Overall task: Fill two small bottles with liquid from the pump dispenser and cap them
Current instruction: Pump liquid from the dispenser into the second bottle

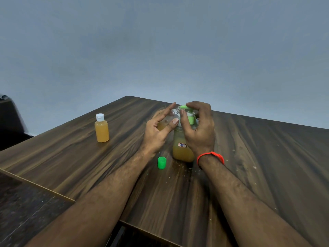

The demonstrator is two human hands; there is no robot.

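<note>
Plain room: wooden table (249,157), bare wall (160,50)

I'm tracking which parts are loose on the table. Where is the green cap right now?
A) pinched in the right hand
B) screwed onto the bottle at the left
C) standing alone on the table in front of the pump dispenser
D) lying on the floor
C: the green cap stands by itself on the wooden table, just in front of the pump dispenser, between the two forearms and touched by neither hand.

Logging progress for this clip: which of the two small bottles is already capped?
The small bottle standing alone at the table's left, white cap on. The other small bottle is tilted in the left hand at the pump spout, capless.
</note>
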